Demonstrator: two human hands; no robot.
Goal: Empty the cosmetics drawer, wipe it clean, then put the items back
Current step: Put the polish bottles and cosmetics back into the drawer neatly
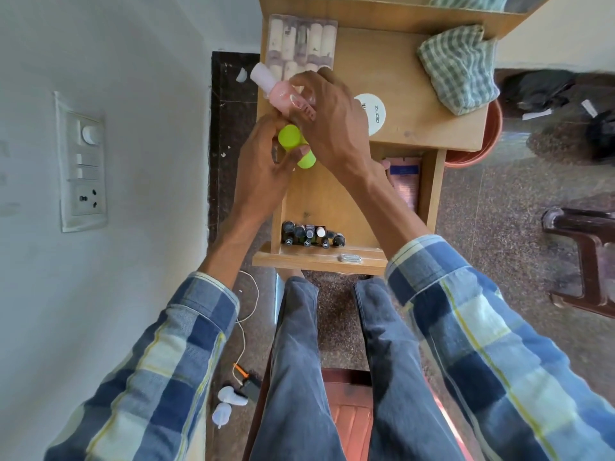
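The wooden drawer [429, 191] is pulled open below the tabletop. Over its far left corner, my left hand [263, 168] grips a lime-green bottle [294, 144]. My right hand [327, 118] holds a pink bottle with a pale cap [274, 89] just above the green one. Inside the drawer, several small dark nail-polish bottles [311, 235] stand along the near wall, and a pink-and-purple tube [404, 181] lies at the right side.
On the tabletop [416, 104] sit a clear packet of pale rolls [301, 41], a white round Zudio container [374, 114] and a folded green checked cloth [459, 68]. A small metal piece [349, 258] lies on the drawer's front edge. A wall with a switchboard [83, 161] is at the left.
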